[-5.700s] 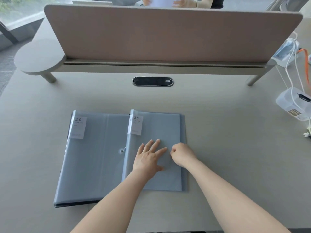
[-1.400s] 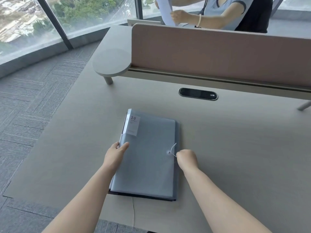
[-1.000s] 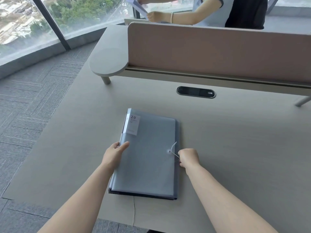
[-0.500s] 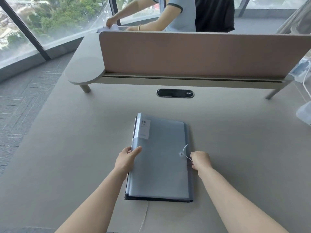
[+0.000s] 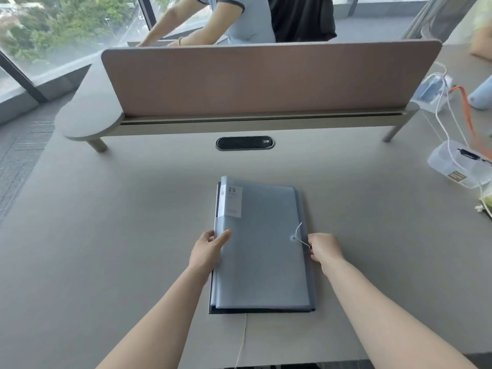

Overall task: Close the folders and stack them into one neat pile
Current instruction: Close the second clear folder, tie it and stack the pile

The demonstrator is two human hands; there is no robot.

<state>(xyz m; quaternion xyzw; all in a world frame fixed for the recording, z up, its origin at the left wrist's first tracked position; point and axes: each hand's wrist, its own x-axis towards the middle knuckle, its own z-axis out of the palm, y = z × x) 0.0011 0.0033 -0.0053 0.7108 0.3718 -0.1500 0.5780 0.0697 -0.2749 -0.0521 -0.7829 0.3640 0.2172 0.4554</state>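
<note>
Folders [image 5: 262, 251]: closed, stacked on desk [image 5: 106, 235]. Left hand [image 5: 206, 250] grips spine edge; right hand [image 5: 323, 249] pinches string [image 5: 302, 241]. Divider [image 5: 266, 78] behind; box [image 5: 458, 163], cables [image 5: 443, 113] right.

A single wide-angle view from a camera worn on the person's head, looking forward and steeply down across a grey desk [image 5: 106, 235]. Both bare forearms enter from the bottom edge, close to the lens. The stacked blue folders [image 5: 261, 257] lie near, just below centre. Farther off, a brown divider screen [image 5: 266, 78] crosses the upper frame, with windows [image 5: 66, 30] beyond; straight edges bow toward the frame's borders
</note>
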